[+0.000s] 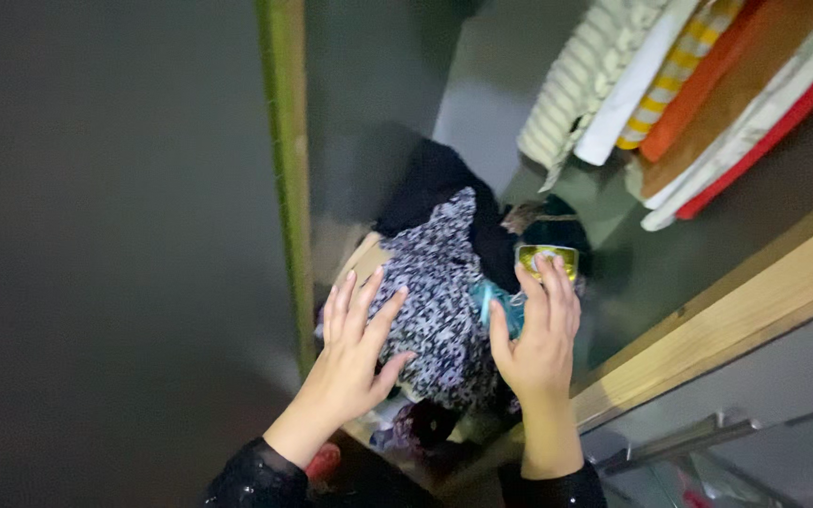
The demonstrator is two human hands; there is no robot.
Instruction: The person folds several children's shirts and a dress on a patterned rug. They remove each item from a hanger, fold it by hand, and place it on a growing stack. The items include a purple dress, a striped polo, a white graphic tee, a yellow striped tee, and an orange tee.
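**Both hands flat on clothes pile in wardrobe**

Left hand (358, 343) open, fingers spread, palm pressing the black-and-white patterned garment (439, 292). Right hand (540, 331) open too, fingers straight, just right of that garment, fingertips touching a small yellow-green packet (547, 258); nothing gripped. Hands apart, garment between them. Dark cloth (439, 183) beyond the fingertips. Folded stack of clothes (698, 85) on a shelf, well above-right of the right hand. Wooden frame (726, 320) right of it.

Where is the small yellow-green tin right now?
In the head view, the yellow-green tin sits right of centre on the clothes pile, at the right hand's fingertips, beside the black-and-white patterned garment.
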